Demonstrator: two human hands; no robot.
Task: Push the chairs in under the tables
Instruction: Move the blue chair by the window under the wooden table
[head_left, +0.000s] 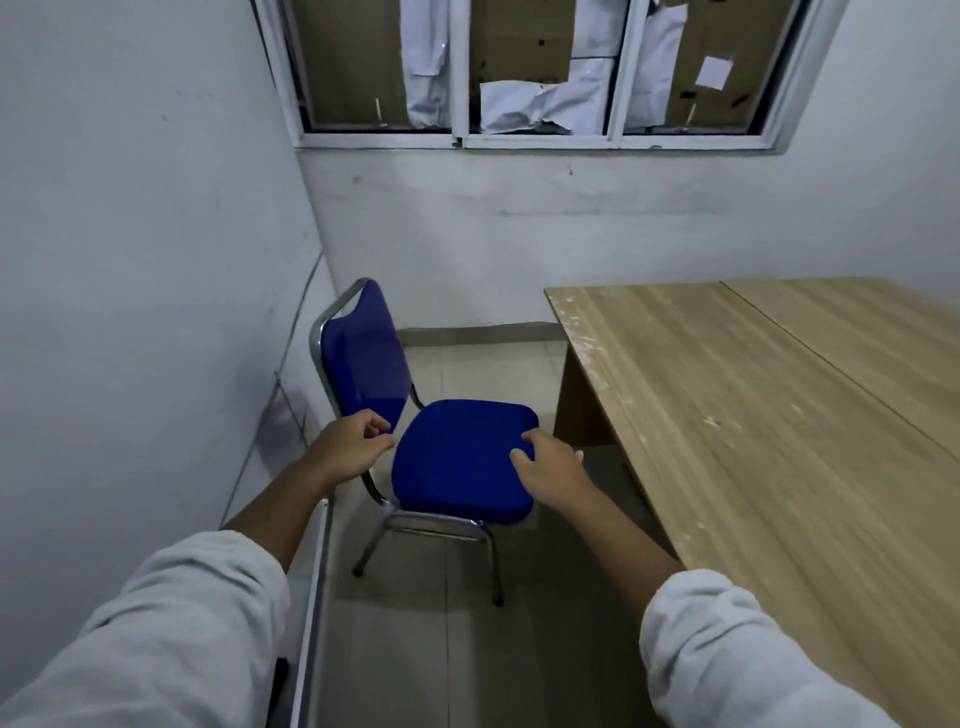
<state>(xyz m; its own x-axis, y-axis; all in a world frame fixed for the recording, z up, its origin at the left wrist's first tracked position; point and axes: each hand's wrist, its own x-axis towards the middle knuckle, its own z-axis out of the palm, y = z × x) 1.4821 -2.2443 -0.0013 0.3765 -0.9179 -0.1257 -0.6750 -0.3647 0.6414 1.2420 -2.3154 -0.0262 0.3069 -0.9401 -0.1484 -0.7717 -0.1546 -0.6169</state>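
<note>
- Right grip (553, 465): fingers bent down over the near front corner of the seat (457, 457), holding the cushion edge; thumb lies on top of the blue fabric.
- Left grip (353, 447): fingers curled, thumb and forefinger close together, right at the spot where the backrest (363, 358) meets the seat. The hand covers the metal tube there, so I cannot tell whether it actually clamps the tube or only sits against it.
- Chair (441, 527): blue padding, chrome frame, standing upright on all its legs between the two grips. The left grip is at its back, the right grip at its front.
- The chair's backrest is toward the left wall (156, 260) and its seat faces right, toward the counter (753, 415).
- The chair is fully out in the open, not under the counter. The seat's front edge is near the counter's side panel, with a strip of floor (467, 649) showing between them.
- Counter: light wood top with worn white chips along its left edge, and a seam running through it toward the far side. It fills the right part of the view.
- Sleeves (182, 623): pale grey, pushed up on both forearms.
- Floor: pale tiles.
- Window (462, 67): on the far wall above the chair, its panes covered with brown cardboard (353, 52) and crumpled white paper (540, 104).
</note>
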